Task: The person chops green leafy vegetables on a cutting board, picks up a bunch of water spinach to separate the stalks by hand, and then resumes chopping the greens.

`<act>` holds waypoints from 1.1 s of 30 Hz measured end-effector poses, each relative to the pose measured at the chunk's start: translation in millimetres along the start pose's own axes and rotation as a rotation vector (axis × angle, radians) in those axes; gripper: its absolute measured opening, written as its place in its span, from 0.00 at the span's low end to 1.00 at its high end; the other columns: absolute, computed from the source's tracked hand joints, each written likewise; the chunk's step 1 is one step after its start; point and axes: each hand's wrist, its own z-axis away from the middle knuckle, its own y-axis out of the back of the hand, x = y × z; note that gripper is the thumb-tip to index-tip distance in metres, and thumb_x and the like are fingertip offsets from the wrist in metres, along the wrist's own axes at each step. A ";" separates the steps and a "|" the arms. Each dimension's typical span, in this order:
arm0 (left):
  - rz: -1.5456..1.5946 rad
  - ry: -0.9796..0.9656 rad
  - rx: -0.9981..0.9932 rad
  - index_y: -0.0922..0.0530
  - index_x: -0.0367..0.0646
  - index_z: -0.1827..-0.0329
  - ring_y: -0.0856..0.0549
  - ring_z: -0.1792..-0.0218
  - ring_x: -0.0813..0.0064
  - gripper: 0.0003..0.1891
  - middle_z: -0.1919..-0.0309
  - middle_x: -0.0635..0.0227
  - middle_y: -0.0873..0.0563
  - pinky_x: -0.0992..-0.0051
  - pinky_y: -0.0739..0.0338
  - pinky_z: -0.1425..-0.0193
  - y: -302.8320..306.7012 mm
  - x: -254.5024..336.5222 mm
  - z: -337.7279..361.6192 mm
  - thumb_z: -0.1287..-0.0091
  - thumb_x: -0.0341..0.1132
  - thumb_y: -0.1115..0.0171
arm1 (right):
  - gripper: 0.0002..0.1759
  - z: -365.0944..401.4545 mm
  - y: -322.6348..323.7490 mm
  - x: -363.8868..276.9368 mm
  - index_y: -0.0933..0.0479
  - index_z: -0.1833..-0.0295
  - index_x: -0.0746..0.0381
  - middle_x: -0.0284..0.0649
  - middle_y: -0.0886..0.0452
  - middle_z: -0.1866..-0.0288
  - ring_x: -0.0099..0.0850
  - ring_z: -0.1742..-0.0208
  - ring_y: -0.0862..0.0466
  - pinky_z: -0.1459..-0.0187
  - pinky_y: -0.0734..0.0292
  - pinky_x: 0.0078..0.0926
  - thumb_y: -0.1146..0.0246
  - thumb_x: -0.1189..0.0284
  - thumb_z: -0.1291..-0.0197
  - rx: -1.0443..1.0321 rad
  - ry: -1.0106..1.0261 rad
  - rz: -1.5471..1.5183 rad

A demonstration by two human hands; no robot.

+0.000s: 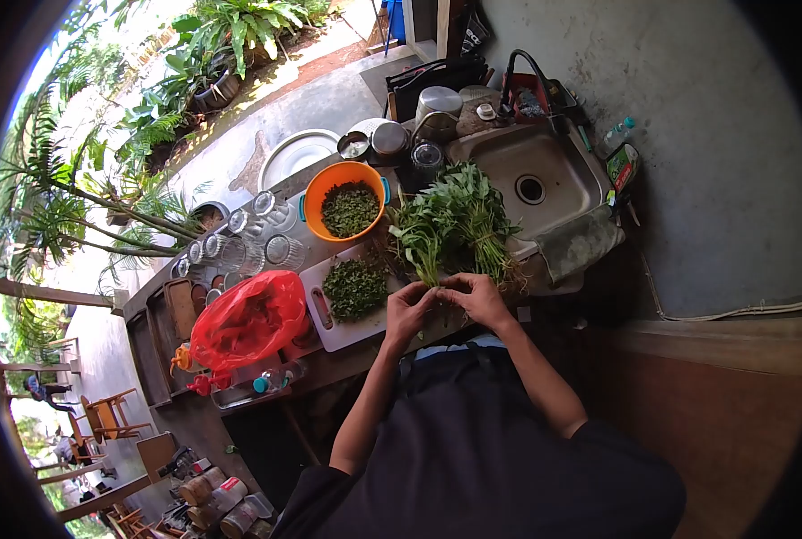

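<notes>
My left hand (407, 312) and my right hand (475, 299) meet at the counter's front edge, fingers pinched round the lower stems of a small bunch of leafy greens (424, 251). Behind and to the right lies a larger heap of long-stemmed greens (470, 216), with roots toward me. Left of my hands, chopped greens (354, 289) are piled on a white cutting board (336, 336). An orange bowl (316, 205) with blue handles, behind the board, holds more chopped greens (350, 209).
A steel sink (554, 166) with a dark faucet is at the back right, a cloth (581, 244) on its front rim. Left of the board are a red plastic bag (250, 316), upturned glasses (282, 250) and bottles. Metal pots (389, 138) stand behind.
</notes>
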 end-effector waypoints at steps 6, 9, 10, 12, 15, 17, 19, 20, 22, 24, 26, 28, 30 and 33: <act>0.064 0.028 0.003 0.15 0.34 0.48 0.15 0.62 0.84 0.13 0.59 0.69 0.10 0.79 0.19 0.56 4.6 6.9 1.3 0.28 0.35 0.32 | 0.13 3.9 -5.7 -5.7 0.14 0.52 0.66 0.39 0.10 0.62 0.22 0.62 0.14 0.56 0.19 0.27 0.29 0.70 0.38 0.081 0.133 0.145; 0.102 0.015 0.008 0.15 0.34 0.48 0.15 0.61 0.84 0.13 0.59 0.69 0.10 0.79 0.19 0.56 4.2 4.3 1.1 0.28 0.35 0.33 | 0.12 1.4 -5.4 -1.1 0.14 0.52 0.68 0.39 0.11 0.61 0.22 0.61 0.14 0.56 0.19 0.26 0.30 0.71 0.36 0.055 0.125 0.084; 0.129 0.008 0.018 0.15 0.34 0.48 0.15 0.61 0.84 0.12 0.59 0.69 0.10 0.79 0.19 0.55 4.2 4.1 1.8 0.28 0.35 0.33 | 0.12 3.3 -5.7 -3.3 0.15 0.52 0.68 0.38 0.11 0.61 0.22 0.61 0.14 0.56 0.18 0.24 0.30 0.72 0.36 0.070 0.097 0.015; 0.147 0.031 0.059 0.15 0.35 0.48 0.14 0.60 0.83 0.12 0.58 0.70 0.11 0.79 0.19 0.54 6.6 6.0 2.6 0.27 0.35 0.34 | 0.11 4.1 -5.2 0.8 0.15 0.52 0.69 0.38 0.11 0.62 0.22 0.62 0.14 0.57 0.18 0.23 0.31 0.72 0.35 0.083 0.070 -0.053; 0.215 0.022 0.125 0.16 0.36 0.46 0.14 0.58 0.81 0.13 0.57 0.70 0.11 0.77 0.18 0.52 12.9 11.1 5.6 0.26 0.35 0.35 | 0.11 3.8 3.7 20.8 0.16 0.51 0.69 0.37 0.12 0.63 0.21 0.63 0.14 0.60 0.18 0.21 0.31 0.73 0.35 0.101 -0.004 -0.312; 0.265 -0.011 0.148 0.16 0.37 0.45 0.13 0.57 0.80 0.13 0.56 0.70 0.12 0.76 0.17 0.51 18.5 15.7 9.4 0.26 0.35 0.35 | 0.10 4.7 14.2 25.3 0.16 0.51 0.68 0.36 0.12 0.63 0.19 0.65 0.14 0.62 0.19 0.19 0.31 0.73 0.34 0.130 -0.079 -0.306; 0.261 0.011 0.077 0.18 0.37 0.43 0.13 0.57 0.78 0.14 0.57 0.70 0.12 0.75 0.16 0.49 24.2 20.0 18.5 0.25 0.35 0.36 | 0.11 -9.5 19.9 33.9 0.16 0.52 0.68 0.35 0.13 0.64 0.19 0.66 0.15 0.64 0.19 0.20 0.31 0.73 0.35 0.102 -0.100 -0.232; 0.259 0.009 0.081 0.18 0.37 0.43 0.13 0.57 0.78 0.14 0.57 0.70 0.12 0.75 0.16 0.49 25.0 20.6 23.3 0.25 0.35 0.36 | 0.11 -20.2 18.9 37.9 0.16 0.52 0.68 0.35 0.13 0.65 0.19 0.66 0.15 0.64 0.19 0.21 0.31 0.72 0.35 0.105 -0.069 -0.138; 0.289 -0.014 0.059 0.19 0.36 0.43 0.13 0.57 0.78 0.14 0.57 0.71 0.13 0.74 0.17 0.50 27.5 19.4 32.3 0.25 0.35 0.36 | 0.12 -41.0 13.9 33.9 0.15 0.53 0.68 0.37 0.12 0.66 0.20 0.68 0.15 0.65 0.20 0.24 0.31 0.70 0.36 0.108 -0.020 0.004; 0.240 -0.044 0.065 0.18 0.36 0.43 0.13 0.57 0.80 0.13 0.57 0.70 0.12 0.77 0.18 0.50 31.3 17.5 37.9 0.25 0.34 0.37 | 0.12 -67.0 2.0 23.4 0.15 0.53 0.68 0.37 0.13 0.67 0.19 0.69 0.16 0.67 0.21 0.23 0.32 0.70 0.36 0.093 0.030 0.054; 0.173 -0.050 0.062 0.19 0.35 0.42 0.14 0.58 0.83 0.14 0.57 0.70 0.11 0.81 0.21 0.52 33.7 18.5 43.5 0.25 0.33 0.37 | 0.11 -94.6 -12.0 15.1 0.15 0.53 0.68 0.36 0.14 0.68 0.19 0.70 0.17 0.69 0.22 0.21 0.32 0.71 0.35 0.070 0.079 0.108; 0.178 -0.068 0.077 0.18 0.35 0.43 0.15 0.58 0.84 0.13 0.57 0.70 0.11 0.81 0.22 0.53 30.8 24.0 47.7 0.25 0.33 0.36 | 0.12 -119.8 -24.8 16.2 0.14 0.53 0.64 0.39 0.12 0.65 0.26 0.67 0.13 0.64 0.19 0.28 0.32 0.69 0.37 0.120 0.109 0.334; 0.180 -0.087 0.091 0.18 0.35 0.45 0.15 0.58 0.84 0.13 0.57 0.69 0.10 0.81 0.22 0.53 30.2 24.1 50.6 0.26 0.33 0.36 | 0.12 -131.6 -35.1 22.5 0.14 0.52 0.63 0.40 0.11 0.63 0.31 0.64 0.12 0.60 0.18 0.31 0.32 0.68 0.37 0.165 0.160 0.513; 0.118 -0.096 0.153 0.16 0.34 0.49 0.15 0.59 0.85 0.11 0.57 0.69 0.10 0.82 0.23 0.53 33.7 21.9 50.8 0.27 0.33 0.34 | 0.13 -133.1 -38.5 21.0 0.14 0.53 0.60 0.40 0.11 0.59 0.43 0.55 0.12 0.51 0.18 0.39 0.31 0.64 0.39 0.217 0.134 0.683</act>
